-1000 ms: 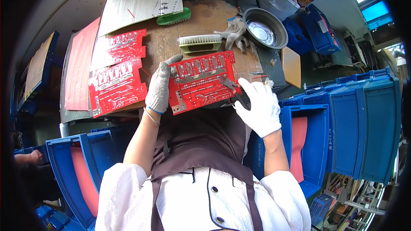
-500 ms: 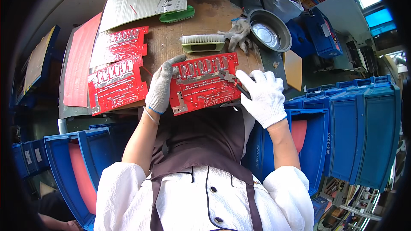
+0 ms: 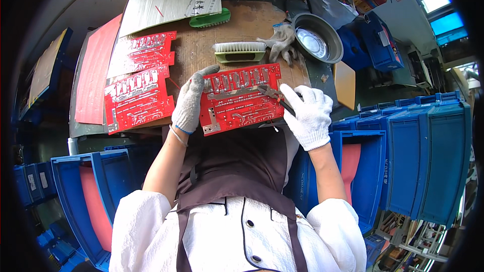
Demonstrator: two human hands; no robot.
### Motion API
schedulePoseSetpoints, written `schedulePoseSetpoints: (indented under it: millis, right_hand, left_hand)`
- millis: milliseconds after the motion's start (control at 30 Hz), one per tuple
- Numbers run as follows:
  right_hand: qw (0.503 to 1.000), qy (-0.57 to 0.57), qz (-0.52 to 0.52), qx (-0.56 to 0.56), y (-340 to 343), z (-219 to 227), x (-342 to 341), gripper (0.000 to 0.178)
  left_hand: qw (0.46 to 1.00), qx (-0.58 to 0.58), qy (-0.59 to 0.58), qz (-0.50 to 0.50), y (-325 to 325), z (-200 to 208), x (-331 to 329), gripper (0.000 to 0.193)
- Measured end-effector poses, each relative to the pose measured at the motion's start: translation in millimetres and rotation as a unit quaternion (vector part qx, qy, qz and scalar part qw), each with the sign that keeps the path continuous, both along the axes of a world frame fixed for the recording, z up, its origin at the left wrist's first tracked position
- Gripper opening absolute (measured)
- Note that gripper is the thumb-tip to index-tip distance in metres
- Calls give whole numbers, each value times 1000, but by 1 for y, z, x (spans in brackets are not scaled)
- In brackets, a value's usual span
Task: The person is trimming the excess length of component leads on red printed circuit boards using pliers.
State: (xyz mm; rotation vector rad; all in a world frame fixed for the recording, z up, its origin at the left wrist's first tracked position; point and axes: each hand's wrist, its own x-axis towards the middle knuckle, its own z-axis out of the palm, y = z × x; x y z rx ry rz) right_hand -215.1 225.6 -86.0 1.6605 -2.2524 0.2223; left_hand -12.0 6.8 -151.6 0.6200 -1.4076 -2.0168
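A red circuit board (image 3: 242,103) with silvery solder tracks is held up, tilted, at the table's near edge. My left hand (image 3: 189,103), in a greyish work glove, grips its left side, thumb along the upper left corner. My right hand (image 3: 308,115), in a white knit glove, is closed round a pair of cutting pliers (image 3: 275,93) with dark and red handles. The pliers' metal jaws lie over the board's upper right part; whether they touch it I cannot tell. Two more red circuit boards, an upper one (image 3: 151,50) and a lower one (image 3: 138,98), lie to the left.
Beyond the board are a green brush (image 3: 239,56), another green brush (image 3: 209,19), a spare glove (image 3: 280,43) and a metal bowl (image 3: 333,45). A white corrugated sheet (image 3: 169,0) covers the far left. Blue bins (image 3: 403,156) stand at right, another blue bin (image 3: 75,191) at left.
My right hand has shifted slightly left and down with the pliers. The left hand and board stay nearly in place. An arm at the lower left edge is gone from view.
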Motion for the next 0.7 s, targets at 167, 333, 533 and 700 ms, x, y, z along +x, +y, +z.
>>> schedulePoseSetpoints:
  millis: [167, 333, 533, 700]
  right_hand:
    - [1000, -4, -10, 10, -2, 0, 1, 60]
    - [999, -2, -22, 39, -3, -7, 1, 59]
    - [1000, -10, -17, 4, 0, -22, -1, 59]
    - [999, 20, 10, -48, 2, -34, -7, 60]
  left_hand:
    - [1000, -4, 0, 1, 0, 0, -2, 72]
    - [1000, 0, 10, 0, 1, 1, -1, 70]
    - [1000, 3, -1, 9, 1, -1, -2, 69]
    - [1000, -2, 4, 6, 1, 0, -2, 68]
